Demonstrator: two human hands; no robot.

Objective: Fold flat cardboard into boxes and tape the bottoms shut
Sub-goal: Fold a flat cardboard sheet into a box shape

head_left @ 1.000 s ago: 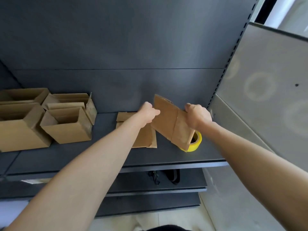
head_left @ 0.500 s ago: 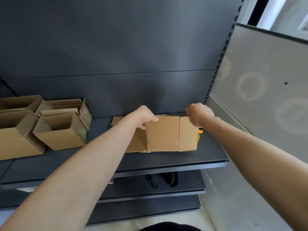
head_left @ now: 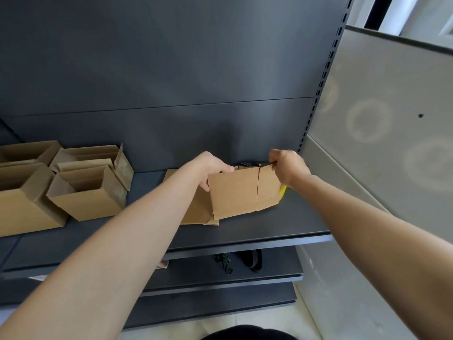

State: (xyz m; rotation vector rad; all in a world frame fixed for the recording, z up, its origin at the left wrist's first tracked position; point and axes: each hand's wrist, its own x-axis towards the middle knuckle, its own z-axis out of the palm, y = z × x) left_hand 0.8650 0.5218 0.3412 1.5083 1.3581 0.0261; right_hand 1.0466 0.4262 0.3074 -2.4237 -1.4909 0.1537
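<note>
Cardboard (head_left: 235, 192): I hold it upright over the right half of the shelf (head_left: 282, 227).
My left hand (head_left: 212, 169): fingers curled round its top left corner.
My right hand (head_left: 290, 168): fingers pinch its top right corner.
Flat cardboard (head_left: 193, 214): lying on the shelf, near the middle.
Tape (head_left: 282, 192): at the shelf's right end (only a yellow bit shows).
Made boxes (head_left: 85, 192): on the shelf's left end, tops open.

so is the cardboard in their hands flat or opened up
Nearly flat: the cardboard is held upright, with only a narrow gap at its top.

cardboard (head_left: 235, 192): plain brown | tape roll (head_left: 282, 192): yellow | shelf (head_left: 282, 224): dark grey
</note>
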